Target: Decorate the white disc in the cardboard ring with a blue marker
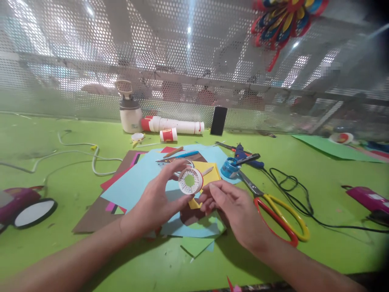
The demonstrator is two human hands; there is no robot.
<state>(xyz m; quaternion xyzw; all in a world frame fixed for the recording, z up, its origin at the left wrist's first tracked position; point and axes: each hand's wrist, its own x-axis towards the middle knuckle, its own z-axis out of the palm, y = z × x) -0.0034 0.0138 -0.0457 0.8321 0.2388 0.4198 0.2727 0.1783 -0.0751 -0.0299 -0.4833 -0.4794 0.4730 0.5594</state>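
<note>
My left hand (154, 192) grips a small white paper cup (199, 179) between thumb and fingers, above the table. The cup's round end faces me: a green centre inside a white ring with dark dots and short lines, and some red on the side. Close to its right edge is my right hand (227, 198), fingers curled and thumb against them; whether something small sits in them is hidden. Beneath both hands lie overlapping sheets of light blue paper (130, 190), yellow paper (217, 172) and brown paper (91, 221).
At the right lie large scissors (285, 219), an open blue jar (229, 168) with a black marker across it, a blue glue gun (241, 152) and a black cable (306, 202). A sprayer bottle (131, 117), another paper cup (168, 134) and a phone (219, 120) stand or lie behind.
</note>
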